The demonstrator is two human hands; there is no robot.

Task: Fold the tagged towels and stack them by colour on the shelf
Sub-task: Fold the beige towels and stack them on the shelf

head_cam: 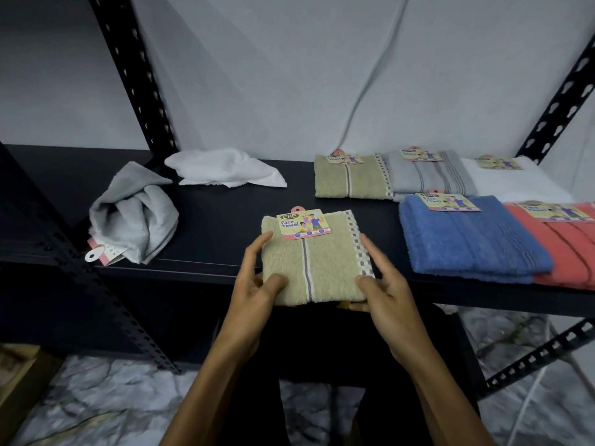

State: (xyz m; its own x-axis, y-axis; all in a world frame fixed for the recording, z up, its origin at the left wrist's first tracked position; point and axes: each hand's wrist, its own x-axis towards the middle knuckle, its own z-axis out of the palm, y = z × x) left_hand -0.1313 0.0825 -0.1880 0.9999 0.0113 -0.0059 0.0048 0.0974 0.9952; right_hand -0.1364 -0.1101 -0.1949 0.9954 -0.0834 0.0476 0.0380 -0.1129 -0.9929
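On the shelf front edge: we hold a folded beige towel (pixel 317 262) over the black shelf (pixel 206 220); its tag (pixel 303 224) faces up
Left hand (pixel 257 281): thumb on top, fingers along the beige towel's left side and under it; grasping it
Right hand (pixel 383 281): thumb on top at the checked border, fingers curled beneath; grasping the same towel
Right of the beige towel: folded blue towel (pixel 473 239); coral towel (pixel 566 249) touching it
Behind the beige towel: second beige towel (pixel 349 180); folded grey towel (pixel 428 175); folded white towel (pixel 515 181)
Left of the beige towel: crumpled grey towel (pixel 135 214); crumpled white towel (pixel 225 169)
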